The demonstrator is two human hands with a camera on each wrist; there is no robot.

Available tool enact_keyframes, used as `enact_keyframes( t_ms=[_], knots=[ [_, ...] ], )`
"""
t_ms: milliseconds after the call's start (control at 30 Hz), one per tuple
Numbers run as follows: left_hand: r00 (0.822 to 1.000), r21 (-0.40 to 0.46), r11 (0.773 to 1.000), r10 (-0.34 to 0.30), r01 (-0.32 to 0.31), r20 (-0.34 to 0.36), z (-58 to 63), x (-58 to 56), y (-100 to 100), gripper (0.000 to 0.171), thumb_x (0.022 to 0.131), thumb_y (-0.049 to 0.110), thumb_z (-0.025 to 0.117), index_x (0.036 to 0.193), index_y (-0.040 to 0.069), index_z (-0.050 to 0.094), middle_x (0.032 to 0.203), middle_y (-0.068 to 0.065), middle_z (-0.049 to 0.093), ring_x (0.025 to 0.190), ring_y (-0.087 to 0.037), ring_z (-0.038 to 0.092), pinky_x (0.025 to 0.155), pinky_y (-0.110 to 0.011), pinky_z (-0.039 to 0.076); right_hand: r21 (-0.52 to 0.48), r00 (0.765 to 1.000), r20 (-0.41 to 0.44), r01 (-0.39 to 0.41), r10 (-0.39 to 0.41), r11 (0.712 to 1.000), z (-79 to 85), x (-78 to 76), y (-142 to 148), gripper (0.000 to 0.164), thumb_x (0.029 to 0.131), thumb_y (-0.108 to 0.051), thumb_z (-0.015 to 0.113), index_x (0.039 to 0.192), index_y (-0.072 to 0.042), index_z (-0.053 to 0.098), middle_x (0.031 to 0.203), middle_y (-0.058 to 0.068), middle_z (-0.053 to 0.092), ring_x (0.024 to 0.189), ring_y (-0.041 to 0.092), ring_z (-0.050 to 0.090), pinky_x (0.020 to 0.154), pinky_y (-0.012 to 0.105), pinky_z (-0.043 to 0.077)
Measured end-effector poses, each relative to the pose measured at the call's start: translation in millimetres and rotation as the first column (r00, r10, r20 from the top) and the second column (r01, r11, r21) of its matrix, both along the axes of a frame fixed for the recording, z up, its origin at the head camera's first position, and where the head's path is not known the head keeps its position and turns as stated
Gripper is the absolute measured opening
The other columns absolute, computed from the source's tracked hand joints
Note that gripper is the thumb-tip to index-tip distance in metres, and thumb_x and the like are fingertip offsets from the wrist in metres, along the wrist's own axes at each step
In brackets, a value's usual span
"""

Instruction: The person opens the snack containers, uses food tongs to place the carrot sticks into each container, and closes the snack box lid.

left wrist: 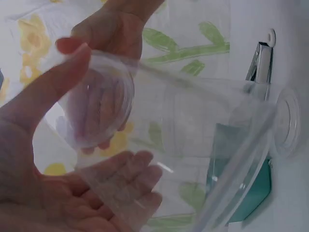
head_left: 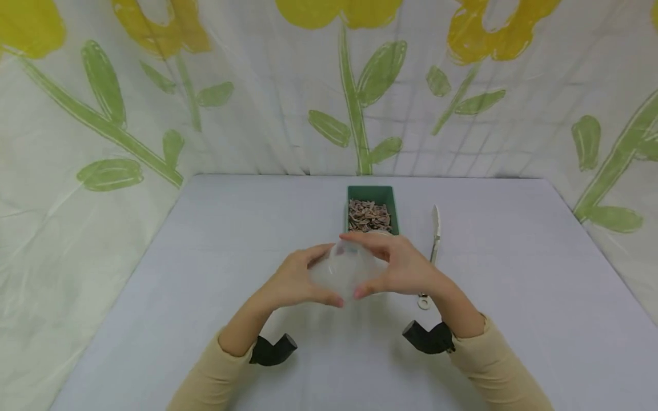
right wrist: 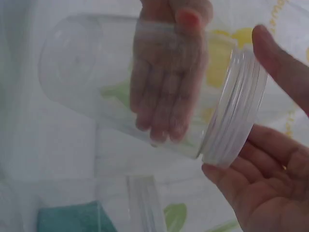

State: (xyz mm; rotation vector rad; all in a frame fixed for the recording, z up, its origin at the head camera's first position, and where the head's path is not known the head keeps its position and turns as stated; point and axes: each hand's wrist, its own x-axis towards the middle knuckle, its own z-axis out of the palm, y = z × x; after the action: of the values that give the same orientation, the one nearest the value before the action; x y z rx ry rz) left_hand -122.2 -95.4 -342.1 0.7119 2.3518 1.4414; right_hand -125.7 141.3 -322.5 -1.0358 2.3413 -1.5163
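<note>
A clear plastic jar (head_left: 345, 267) is between my two hands above the table. My left hand (head_left: 300, 278) curves round the jar's body, thumb on one side and fingers on the other. The right hand (head_left: 403, 265) grips the jar's clear ribbed screw lid (right wrist: 235, 108) between thumb and fingers. The lid sits on the jar's mouth in the right wrist view. No contents show through the jar's wall. A second clear jar (left wrist: 287, 121) stands behind, mostly covered by my right hand in the head view.
Beyond the hands is a green tray (head_left: 396, 217) with brown dried pieces (head_left: 369, 216) in it. Metal tongs (head_left: 436, 228) with a ring at the near end lie to the right, partly beneath my right wrist. A flower-painted white curtain (head_left: 267, 114) hangs behind the table.
</note>
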Motion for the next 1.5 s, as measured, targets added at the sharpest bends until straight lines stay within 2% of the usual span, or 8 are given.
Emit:
enact_keyframes(
  t_ms=[167,333,433,633,733,833,1167,1500],
  knots=[
    [0.906,0.166,0.934,-0.348,0.315,0.239,-3.8,-3.7,-7.2,0.080,0.074,0.008,0.084,0.144,0.003,0.044,0.138,-0.008,0.054,0.128,-0.025,0.049,0.108,-0.040,0.036,0.008,0.944,-0.182,-0.277,0.274,0.961,0.1,3.6,8.8,0.082,0.069,-0.011,0.088,0.140,0.002,0.048,0.140,0.017,0.051,0.131,0.028,0.047,0.103,0.045,0.042],
    [0.827,0.194,0.855,-0.516,0.481,0.223,-13.0,-8.2,-10.0,0.078,0.073,0.002,0.082,0.140,-0.004,0.044,0.133,-0.016,0.056,0.122,-0.031,0.053,0.105,-0.039,0.040,-0.017,0.877,-0.252,-0.427,0.409,0.904,2.4,6.0,12.0,0.081,0.077,-0.010,0.082,0.147,-0.004,0.041,0.146,0.013,0.046,0.136,0.029,0.041,0.108,0.042,0.037],
    [0.868,0.182,0.880,-0.467,0.439,0.165,-19.2,-13.0,-13.6,0.077,0.071,-0.001,0.081,0.138,-0.003,0.044,0.136,-0.019,0.053,0.127,-0.033,0.048,0.108,-0.049,0.035,-0.094,0.898,-0.175,-0.424,0.404,0.901,5.8,9.2,18.5,0.081,0.078,0.000,0.078,0.149,-0.004,0.037,0.150,0.011,0.041,0.139,0.027,0.035,0.112,0.039,0.032],
    [0.983,0.295,0.950,-0.139,0.098,0.122,-34.2,-32.6,-23.7,0.078,0.068,-0.011,0.074,0.138,-0.008,0.038,0.145,-0.026,0.038,0.140,-0.034,0.027,0.110,-0.061,0.020,-0.054,0.965,-0.157,-0.218,0.208,0.974,0.5,14.4,21.0,0.078,0.076,0.000,0.080,0.145,0.000,0.042,0.146,0.012,0.046,0.136,0.023,0.039,0.109,0.039,0.036],
    [0.982,0.327,0.943,-0.002,-0.061,0.190,-41.4,-41.1,-23.3,0.081,0.072,-0.014,0.072,0.142,-0.008,0.033,0.152,-0.024,0.030,0.143,-0.034,0.021,0.111,-0.058,0.022,0.142,0.986,-0.132,-0.084,0.103,0.986,-6.3,22.0,9.9,0.077,0.074,-0.016,0.086,0.141,-0.003,0.048,0.142,0.012,0.050,0.132,0.025,0.044,0.104,0.046,0.041],
    [0.967,0.295,0.943,0.084,-0.156,0.242,-48.3,-46.5,-19.2,0.083,0.074,-0.012,0.072,0.146,-0.004,0.032,0.155,-0.019,0.027,0.143,-0.033,0.021,0.110,-0.055,0.027,0.372,0.987,-0.126,-0.051,0.104,0.927,-19.2,28.3,-7.2,0.077,0.074,-0.027,0.086,0.138,-0.002,0.052,0.141,0.010,0.052,0.128,0.026,0.049,0.101,0.046,0.044],
    [0.967,0.222,0.961,0.115,-0.167,0.228,-55.9,-47.0,-7.1,0.084,0.071,-0.009,0.077,0.144,-0.006,0.035,0.150,-0.026,0.033,0.141,-0.039,0.026,0.113,-0.053,0.025,0.690,0.955,-0.222,0.010,0.199,0.723,-75.4,40.2,-50.5,0.080,0.074,-0.037,0.084,0.134,0.006,0.051,0.136,0.020,0.053,0.126,0.030,0.051,0.103,0.035,0.043],
    [0.966,0.176,0.971,0.122,-0.164,0.230,-57.1,-44.9,-6.8,0.083,0.073,-0.006,0.077,0.145,-0.002,0.035,0.150,-0.024,0.035,0.141,-0.035,0.027,0.114,-0.052,0.021,0.671,0.924,-0.294,0.019,0.243,0.741,-88.0,34.2,-64.4,0.078,0.076,-0.033,0.083,0.133,0.007,0.049,0.134,0.023,0.051,0.127,0.033,0.050,0.107,0.036,0.039]
  ],
)
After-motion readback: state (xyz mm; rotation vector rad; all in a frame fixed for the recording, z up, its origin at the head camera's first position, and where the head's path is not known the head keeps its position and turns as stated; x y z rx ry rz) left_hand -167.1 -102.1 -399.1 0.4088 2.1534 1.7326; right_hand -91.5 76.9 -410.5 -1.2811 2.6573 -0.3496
